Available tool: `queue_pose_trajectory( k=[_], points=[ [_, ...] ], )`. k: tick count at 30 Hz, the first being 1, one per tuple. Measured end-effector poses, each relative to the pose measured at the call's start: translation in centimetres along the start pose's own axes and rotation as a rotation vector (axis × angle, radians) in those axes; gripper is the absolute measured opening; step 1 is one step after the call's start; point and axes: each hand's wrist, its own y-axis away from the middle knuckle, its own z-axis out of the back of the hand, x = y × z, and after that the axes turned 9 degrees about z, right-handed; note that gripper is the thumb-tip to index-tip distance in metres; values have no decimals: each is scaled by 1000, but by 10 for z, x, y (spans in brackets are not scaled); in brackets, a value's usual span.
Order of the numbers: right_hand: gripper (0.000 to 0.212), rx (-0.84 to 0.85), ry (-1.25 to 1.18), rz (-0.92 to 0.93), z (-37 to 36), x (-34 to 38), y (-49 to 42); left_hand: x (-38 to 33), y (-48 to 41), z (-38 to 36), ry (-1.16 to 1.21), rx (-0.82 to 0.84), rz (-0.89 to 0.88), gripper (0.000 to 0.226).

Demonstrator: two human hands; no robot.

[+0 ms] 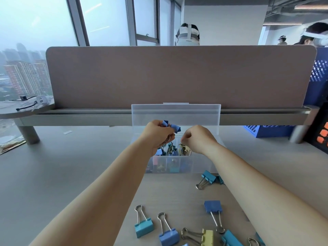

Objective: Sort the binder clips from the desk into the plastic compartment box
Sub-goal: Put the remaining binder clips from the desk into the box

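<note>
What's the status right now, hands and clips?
Left hand holds dark blue binder clips over the clear plastic compartment box. Right hand closed above it, contents hidden. Loose clips remain on the desk; nothing blocking.

text: none legible | labels: none | brands: none | numbers: none | signs: none

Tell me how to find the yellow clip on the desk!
Start at the clear plastic box in the middle of the desk, then look toward the near edge, where loose clips lie in a row. The yellow clip lies on its side there, silver handles pointing left. Its neighbours are all blue or teal.
</note>
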Motion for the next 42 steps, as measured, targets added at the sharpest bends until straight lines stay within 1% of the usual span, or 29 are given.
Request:
queue_pose_trajectory(
  k=[2, 4, 6, 7, 9, 10, 18, 23, 25, 28, 30, 32, 36, 40, 42],
  points=[
    [20, -6, -17, 0, 3, -2, -2, 0, -1, 1, 8, 2, 2, 9],
    [21, 35, -52, -5, 7, -2, 0, 1, -2, 2, 5, -1, 13, 10],
    [26, 100, -68, 1, 12, -3, 2, 2, -2, 2, 5, -2, 25, 11],
    [23, 132, -63, 7, 13, -4, 4, 3, -2, 2, 6, -1, 29, 11],
    [9, 175, -54, 18, 15, -5, 6, 4, -2, 2, 11, 1, 31, 14],
    [6, 183, -55, 24, 14, -6, 8, 5, -3, 2, 12, -1, 32, 16],
    [10, 191, -14, 137, 18, -3, 7, 6, 0, 1, 13, -14, 11, 17],
    [10, 288, 17, 135, 20, -2, 10, 6, 1, 0, 28, -12, 12, 18],
    [11, 275, -54, 129, 25, -5, 10, 5, 2, 0, 16, -9, 13, 18],
    [15, 179, -147, 159, 34, -6, 9, 2, 2, 1, 13, -12, 2, 18],
    [17, 122, -132, 194, 33, -7, 11, 2, 2, 2, 20, -13, -6, 16],
    [17, 121, -94, 213, 30, -8, 13, 2, 2, 2, 20, -12, -8, 15],
    [13, 216, 9, 255, 25, -6, 15, 7, 2, 1, 28, -11, -17, 15],
    [7, 297, 78, 237, 23, -4, 12, 8, 0, 0, 45, -6, -18, 14],
    [12, 319, 79, 224, 24, -3, 12, 7, -1, -1, 45, 0, -25, 14]
  ],
)
